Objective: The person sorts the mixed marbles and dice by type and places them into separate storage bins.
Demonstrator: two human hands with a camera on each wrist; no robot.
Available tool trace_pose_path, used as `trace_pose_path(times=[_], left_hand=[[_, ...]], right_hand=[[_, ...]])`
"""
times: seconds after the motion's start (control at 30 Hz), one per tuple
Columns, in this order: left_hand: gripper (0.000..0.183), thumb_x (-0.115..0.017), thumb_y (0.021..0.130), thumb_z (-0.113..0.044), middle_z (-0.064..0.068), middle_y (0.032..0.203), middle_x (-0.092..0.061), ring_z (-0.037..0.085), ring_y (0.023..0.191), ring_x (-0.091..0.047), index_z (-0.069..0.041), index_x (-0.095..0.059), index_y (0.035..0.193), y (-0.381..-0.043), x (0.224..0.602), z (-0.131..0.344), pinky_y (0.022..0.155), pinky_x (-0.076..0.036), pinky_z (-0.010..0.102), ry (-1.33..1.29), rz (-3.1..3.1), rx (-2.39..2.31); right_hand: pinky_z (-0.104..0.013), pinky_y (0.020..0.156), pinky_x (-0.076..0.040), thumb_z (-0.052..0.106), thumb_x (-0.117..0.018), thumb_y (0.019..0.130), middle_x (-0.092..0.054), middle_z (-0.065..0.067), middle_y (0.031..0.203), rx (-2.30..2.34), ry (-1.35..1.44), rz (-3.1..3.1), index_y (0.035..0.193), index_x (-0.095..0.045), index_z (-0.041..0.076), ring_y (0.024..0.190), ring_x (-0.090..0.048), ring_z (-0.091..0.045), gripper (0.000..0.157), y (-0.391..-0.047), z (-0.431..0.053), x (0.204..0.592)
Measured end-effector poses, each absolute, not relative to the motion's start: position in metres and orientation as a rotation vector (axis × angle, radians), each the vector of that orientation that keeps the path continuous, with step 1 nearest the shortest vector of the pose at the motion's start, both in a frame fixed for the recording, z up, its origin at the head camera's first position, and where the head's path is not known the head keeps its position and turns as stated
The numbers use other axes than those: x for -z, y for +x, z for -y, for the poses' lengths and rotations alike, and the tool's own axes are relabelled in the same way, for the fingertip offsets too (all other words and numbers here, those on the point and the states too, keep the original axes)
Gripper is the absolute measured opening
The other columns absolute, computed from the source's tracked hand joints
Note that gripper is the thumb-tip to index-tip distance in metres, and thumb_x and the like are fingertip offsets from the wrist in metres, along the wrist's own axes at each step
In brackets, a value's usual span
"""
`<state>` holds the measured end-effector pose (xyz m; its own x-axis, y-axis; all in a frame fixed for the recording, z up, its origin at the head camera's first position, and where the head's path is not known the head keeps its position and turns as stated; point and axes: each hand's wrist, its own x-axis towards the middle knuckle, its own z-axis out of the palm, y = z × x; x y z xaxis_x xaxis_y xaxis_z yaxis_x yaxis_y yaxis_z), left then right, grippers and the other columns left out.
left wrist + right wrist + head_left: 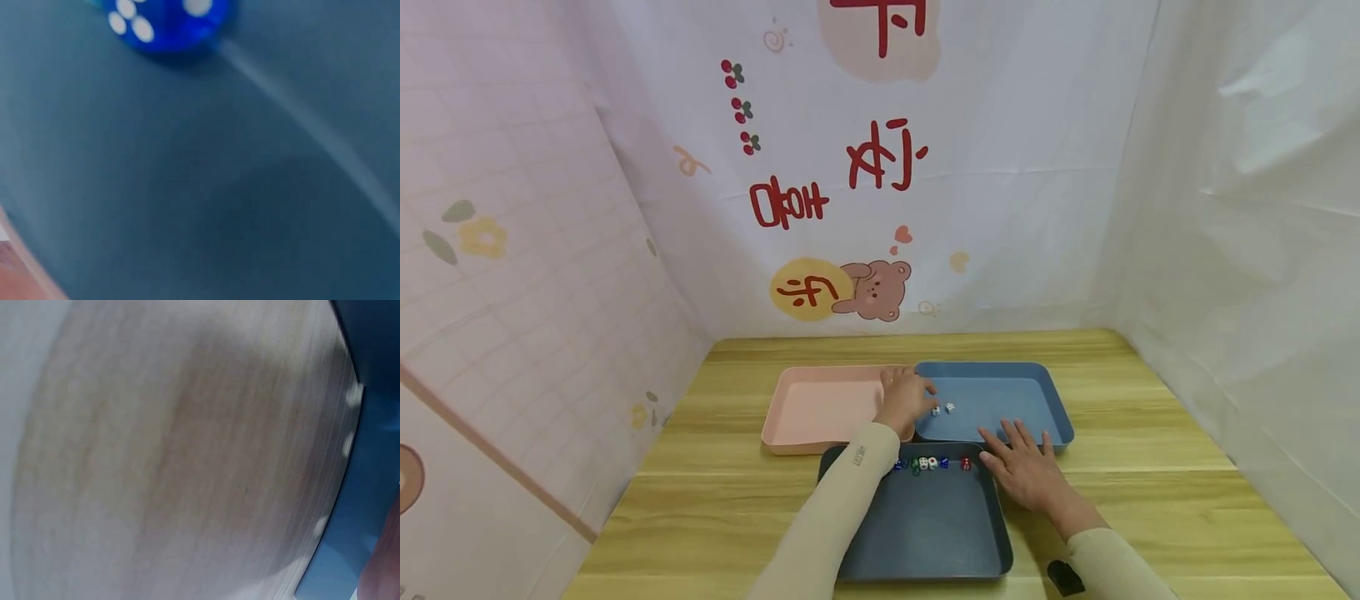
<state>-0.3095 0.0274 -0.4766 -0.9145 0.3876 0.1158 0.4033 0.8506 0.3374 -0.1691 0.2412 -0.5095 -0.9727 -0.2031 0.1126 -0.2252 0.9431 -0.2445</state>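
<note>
My left hand [904, 400] is over the meeting edges of the pink tray [820, 371] and the blue tray [1056, 408]. Its fingers are apart, close to a white die [936, 411]; contact with it cannot be made out. Another white die [950, 408] lies just to the right in the blue tray. My right hand [1026, 473] rests with spread fingers on the near rim of the blue tray, beside the dark tray [932, 533]. Along the dark tray's far side lie several dice in blue, green, white and red. The left wrist view catches a blue die [169, 22] there.
All three trays sit on a wood-grain table [700, 500], the pink and blue ones behind the dark one. A small black object [1064, 577] lies by the right sleeve. White printed cloth [1022, 192] hangs behind and on both sides.
</note>
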Motion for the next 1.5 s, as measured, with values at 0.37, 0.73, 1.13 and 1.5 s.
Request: trace_pose_path(times=[0.37, 0.73, 1.13, 1.5], left_hand=[[0.020, -0.072, 0.092, -0.031, 0.012, 0.140, -0.053, 0.034, 0.135, -0.038, -0.020, -0.078, 0.107, -0.312, 0.468, -0.008, 0.112, -0.008, 0.066, -0.620, 2.975, 0.664], [0.019, -0.073, 0.091, -0.035, 0.008, 0.137, -0.058, 0.032, 0.138, -0.038, -0.023, -0.078, 0.104, -0.304, 0.457, 0.004, 0.112, -0.009, 0.067, -0.671, 2.905, 0.713], [0.014, -0.075, 0.089, -0.033, 0.007, 0.135, -0.058, 0.030, 0.133, -0.042, -0.022, -0.078, 0.097, -0.279, 0.442, 0.030, 0.110, -0.017, 0.064, -0.835, 2.796, 0.800], [0.015, -0.077, 0.087, -0.031, 0.013, 0.139, -0.053, 0.033, 0.136, -0.038, -0.019, -0.079, 0.097, -0.249, 0.440, 0.058, 0.111, -0.013, 0.067, -0.831, 2.828, 0.790]], right_hand=[[-0.076, 0.106, -0.010, 0.047, -0.041, 0.105, -0.034, -0.025, 0.154, -0.388, 0.349, 2.996, 0.149, -0.048, 0.017, 0.143, -0.025, -0.048, 0.053, -0.168, -0.241, 0.508], [-0.076, 0.106, -0.009, 0.045, -0.045, 0.104, -0.034, -0.025, 0.154, -0.435, 0.374, 2.989, 0.149, -0.048, 0.016, 0.142, -0.025, -0.049, 0.053, -0.167, -0.240, 0.507], [-0.077, 0.104, -0.010, 0.044, -0.046, 0.104, -0.037, -0.027, 0.152, -0.438, 0.399, 2.923, 0.148, -0.049, 0.017, 0.140, -0.027, -0.051, 0.051, -0.167, -0.242, 0.512], [-0.077, 0.104, -0.011, 0.044, -0.044, 0.105, -0.036, -0.027, 0.152, -0.434, 0.379, 2.956, 0.147, -0.050, 0.016, 0.140, -0.027, -0.051, 0.052, -0.167, -0.241, 0.509]])
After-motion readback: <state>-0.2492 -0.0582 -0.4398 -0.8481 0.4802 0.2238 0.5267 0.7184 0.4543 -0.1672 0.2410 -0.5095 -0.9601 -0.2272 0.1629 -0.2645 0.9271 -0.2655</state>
